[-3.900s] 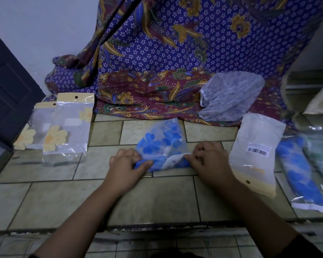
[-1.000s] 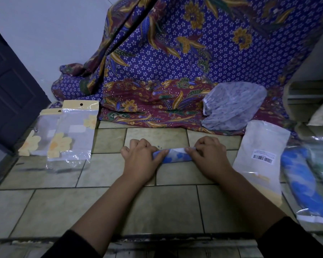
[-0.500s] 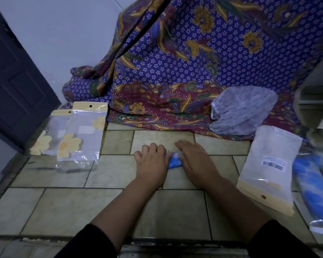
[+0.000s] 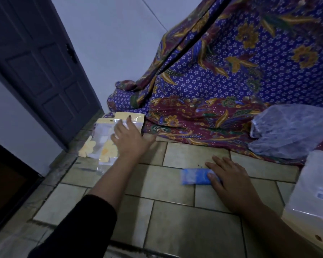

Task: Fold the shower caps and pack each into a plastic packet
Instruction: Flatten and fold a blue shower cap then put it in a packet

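The blue flowered shower cap [image 4: 195, 177] lies on the tiled floor, folded into a small flat strip. My right hand [image 4: 229, 181] rests on its right end with straight fingers, pressing it down. My left hand [image 4: 131, 140] is stretched out to the far left, fingers spread over the clear plastic packets [image 4: 108, 146] with yellow flowers and cream header cards. Whether it touches the top packet is unclear.
A crumpled grey shower cap [image 4: 291, 131] sits on the purple batik cloth [image 4: 222, 86] at the back right. A packet with a barcode label [image 4: 313, 190] lies at the right edge. A dark door [image 4: 37, 58] stands at the left.
The cap went from a wide fold to a narrow strip, then a short one. My left hand has left the cap and reached left to the packets. The view has swung left.
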